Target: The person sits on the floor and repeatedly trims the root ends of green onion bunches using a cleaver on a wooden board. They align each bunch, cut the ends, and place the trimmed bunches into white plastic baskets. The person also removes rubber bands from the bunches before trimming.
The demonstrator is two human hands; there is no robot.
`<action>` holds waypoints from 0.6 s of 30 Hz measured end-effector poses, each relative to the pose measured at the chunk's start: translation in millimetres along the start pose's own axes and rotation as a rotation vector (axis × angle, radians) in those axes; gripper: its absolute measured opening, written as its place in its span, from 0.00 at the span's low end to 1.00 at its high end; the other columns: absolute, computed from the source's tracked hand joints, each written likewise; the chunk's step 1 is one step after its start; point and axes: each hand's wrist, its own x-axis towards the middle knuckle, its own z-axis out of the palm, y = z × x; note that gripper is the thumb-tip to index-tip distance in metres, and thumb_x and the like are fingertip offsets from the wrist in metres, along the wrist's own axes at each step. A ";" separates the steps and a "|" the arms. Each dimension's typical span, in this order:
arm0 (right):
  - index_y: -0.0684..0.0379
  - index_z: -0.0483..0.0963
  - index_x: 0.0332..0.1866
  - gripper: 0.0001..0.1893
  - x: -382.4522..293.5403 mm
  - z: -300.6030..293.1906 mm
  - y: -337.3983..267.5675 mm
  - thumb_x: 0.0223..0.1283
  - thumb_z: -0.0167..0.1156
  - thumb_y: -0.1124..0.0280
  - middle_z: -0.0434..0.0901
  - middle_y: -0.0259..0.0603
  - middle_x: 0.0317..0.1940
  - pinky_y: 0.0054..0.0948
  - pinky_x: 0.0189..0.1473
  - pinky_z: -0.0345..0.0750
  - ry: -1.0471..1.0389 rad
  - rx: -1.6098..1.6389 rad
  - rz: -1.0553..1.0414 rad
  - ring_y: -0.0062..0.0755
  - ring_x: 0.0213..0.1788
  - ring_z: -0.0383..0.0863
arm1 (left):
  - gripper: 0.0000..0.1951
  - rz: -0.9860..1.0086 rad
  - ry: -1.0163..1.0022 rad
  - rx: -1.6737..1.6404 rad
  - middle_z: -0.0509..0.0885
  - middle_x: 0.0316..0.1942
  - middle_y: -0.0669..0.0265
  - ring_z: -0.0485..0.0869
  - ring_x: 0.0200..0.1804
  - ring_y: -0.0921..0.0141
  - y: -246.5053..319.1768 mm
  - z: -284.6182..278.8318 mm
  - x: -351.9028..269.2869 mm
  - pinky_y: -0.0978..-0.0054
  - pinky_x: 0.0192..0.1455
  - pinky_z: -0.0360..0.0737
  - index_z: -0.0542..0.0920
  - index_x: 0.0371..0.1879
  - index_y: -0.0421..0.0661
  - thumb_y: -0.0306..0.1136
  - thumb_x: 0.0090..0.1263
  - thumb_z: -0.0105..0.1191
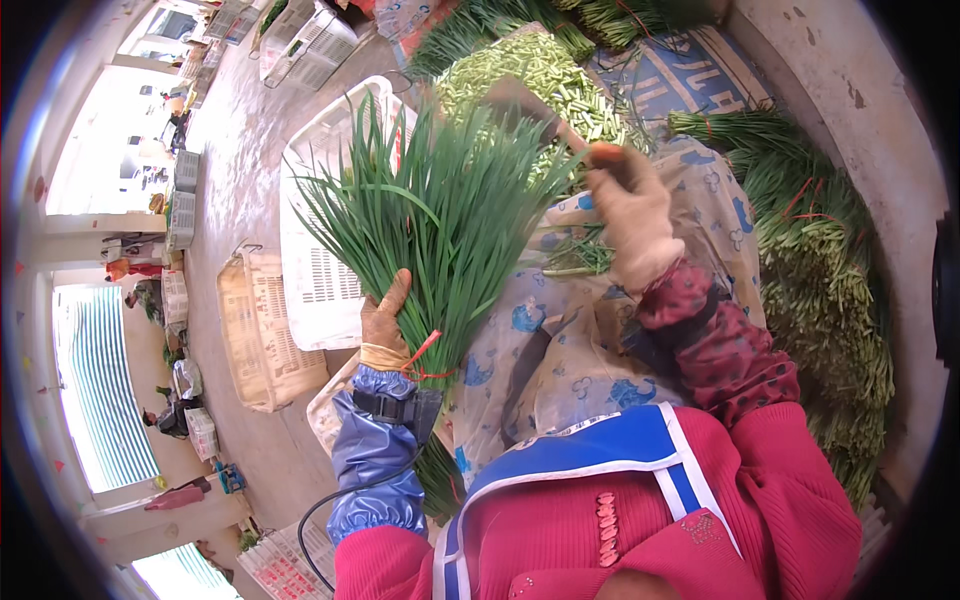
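Note:
My gloved left hand (386, 319) holds a large bunch of garlic chives (442, 225), its green leaf ends spread upward and away from me. A red tie (431, 373) circles the bunch near my wrist. In my gloved right hand (634, 210) is a cleaver (525, 105) with a wooden handle and a wide blade, slightly blurred. The blade lies just beyond the leaves, in front of a heap of short cut pale stalks (547, 60). A few loose green trimmings (581, 251) lie on the patterned plastic sheet (570, 307) over my lap.
A white plastic crate (319, 292) stands left of the bunch, with a tan crate (266, 330) beside it on the floor. Tied chive bundles (817, 285) are stacked along the wall (847, 97) at right, and more bundles (480, 30) lie behind the heap. People sit among crates far left.

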 end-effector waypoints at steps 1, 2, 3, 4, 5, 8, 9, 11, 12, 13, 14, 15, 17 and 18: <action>0.58 0.81 0.58 0.15 -13.6 9.6 -12.9 0.69 0.69 0.71 0.87 0.40 0.45 0.32 0.52 0.87 -0.144 -0.095 -0.097 0.36 0.49 0.87 | 0.26 0.013 -0.011 0.018 0.88 0.56 0.55 0.91 0.52 0.57 0.7 2.1 -2.2 0.57 0.55 0.93 0.77 0.67 0.39 0.29 0.73 0.70; 0.56 0.81 0.60 0.18 -20.9 16.8 -26.8 0.65 0.70 0.74 0.86 0.44 0.50 0.35 0.55 0.87 -0.411 -0.348 -0.429 0.40 0.52 0.87 | 0.25 0.013 -0.019 0.022 0.88 0.56 0.54 0.90 0.52 0.57 1.2 3.8 -4.8 0.57 0.55 0.93 0.77 0.67 0.39 0.29 0.73 0.69; 0.54 0.81 0.61 0.22 -27.6 24.9 -38.2 0.62 0.70 0.76 0.86 0.47 0.56 0.38 0.57 0.87 -0.649 -0.589 -0.784 0.45 0.54 0.88 | 0.25 0.012 -0.029 0.027 0.88 0.56 0.54 0.90 0.52 0.57 1.2 5.0 -7.1 0.57 0.56 0.92 0.77 0.67 0.39 0.28 0.74 0.68; 0.54 0.78 0.65 0.27 -37.9 39.9 -43.1 0.58 0.72 0.77 0.83 0.49 0.60 0.41 0.58 0.87 -0.768 -0.764 -0.826 0.48 0.56 0.87 | 0.23 0.005 -0.064 0.009 0.88 0.56 0.54 0.90 0.53 0.58 0.7 5.3 -9.8 0.58 0.57 0.92 0.78 0.67 0.39 0.27 0.75 0.66; 0.54 0.75 0.68 0.33 -47.3 54.5 -45.6 0.54 0.73 0.78 0.80 0.51 0.65 0.43 0.59 0.86 -0.823 -0.833 -0.963 0.52 0.57 0.87 | 0.22 0.052 -0.044 -0.019 0.88 0.57 0.54 0.90 0.54 0.58 -1.1 5.3 -11.8 0.58 0.58 0.91 0.78 0.67 0.39 0.25 0.76 0.64; 0.59 0.65 0.75 0.57 -46.0 79.3 -39.0 0.29 0.85 0.76 0.78 0.50 0.63 0.44 0.59 0.87 -0.968 -1.312 -0.352 0.52 0.61 0.86 | 0.21 0.082 -0.021 -0.142 0.88 0.56 0.55 0.90 0.54 0.58 -6.2 -1.8 -13.5 0.56 0.58 0.92 0.79 0.66 0.39 0.25 0.75 0.65; 0.60 0.66 0.74 0.56 -46.7 80.8 -33.8 0.27 0.85 0.75 0.78 0.50 0.63 0.44 0.58 0.87 -0.953 -1.397 -0.267 0.52 0.61 0.86 | 0.21 0.109 -0.001 -0.152 0.88 0.56 0.55 0.90 0.54 0.58 -8.0 -5.7 -12.0 0.56 0.58 0.92 0.79 0.65 0.39 0.26 0.75 0.65; 0.61 0.67 0.73 0.53 -46.5 77.5 -22.6 0.31 0.84 0.75 0.78 0.51 0.63 0.45 0.58 0.87 -1.006 -1.368 -0.285 0.52 0.61 0.86 | 0.20 0.099 0.029 -0.186 0.88 0.56 0.55 0.90 0.54 0.57 -10.4 -17.7 -10.5 0.55 0.58 0.92 0.80 0.65 0.39 0.26 0.75 0.65; 0.60 0.68 0.73 0.47 -47.0 74.2 -18.2 0.40 0.79 0.75 0.78 0.50 0.62 0.45 0.56 0.87 -0.973 -1.273 -0.356 0.53 0.59 0.86 | 0.20 0.063 0.031 -0.210 0.88 0.56 0.55 0.90 0.54 0.57 -11.8 -23.4 -8.3 0.54 0.58 0.92 0.80 0.65 0.40 0.26 0.75 0.65; 0.59 0.69 0.73 0.41 -48.2 69.7 -15.3 0.48 0.74 0.76 0.78 0.49 0.62 0.45 0.55 0.86 -0.926 -1.188 -0.442 0.54 0.57 0.87 | 0.20 0.016 0.012 -0.262 0.88 0.56 0.55 0.90 0.54 0.57 -13.0 -29.0 -5.8 0.54 0.58 0.92 0.80 0.64 0.40 0.26 0.75 0.65; 0.58 0.69 0.73 0.36 -49.1 65.7 -13.9 0.56 0.69 0.76 0.78 0.48 0.61 0.46 0.54 0.86 -0.915 -1.151 -0.454 0.54 0.55 0.87 | 0.22 -0.016 0.000 -0.308 0.88 0.58 0.55 0.90 0.55 0.56 -14.3 -33.7 -3.1 0.53 0.58 0.92 0.79 0.66 0.40 0.27 0.75 0.65; 0.59 0.68 0.75 0.37 -50.1 61.9 -13.8 0.56 0.69 0.75 0.77 0.49 0.63 0.46 0.56 0.86 -0.877 -1.059 -0.523 0.55 0.56 0.86 | 0.22 0.007 -0.013 -0.271 0.88 0.58 0.54 0.90 0.55 0.56 -15.7 -37.6 -0.9 0.53 0.59 0.92 0.79 0.66 0.40 0.27 0.75 0.65; 0.60 0.66 0.77 0.40 -51.5 56.0 -17.0 0.56 0.70 0.74 0.76 0.50 0.66 0.45 0.59 0.84 -0.884 -0.941 -0.520 0.55 0.59 0.85 | 0.23 -0.044 -0.059 -0.341 0.87 0.59 0.54 0.89 0.56 0.55 -17.5 -43.2 1.9 0.53 0.59 0.92 0.78 0.67 0.40 0.27 0.75 0.65; 0.60 0.66 0.77 0.40 -52.0 53.4 -19.4 0.57 0.70 0.73 0.76 0.51 0.67 0.44 0.61 0.84 -0.885 -0.919 -0.476 0.55 0.61 0.85 | 0.23 0.000 -0.042 -0.281 0.87 0.59 0.54 0.89 0.56 0.55 -18.0 -44.6 2.5 0.53 0.59 0.91 0.78 0.68 0.40 0.27 0.75 0.65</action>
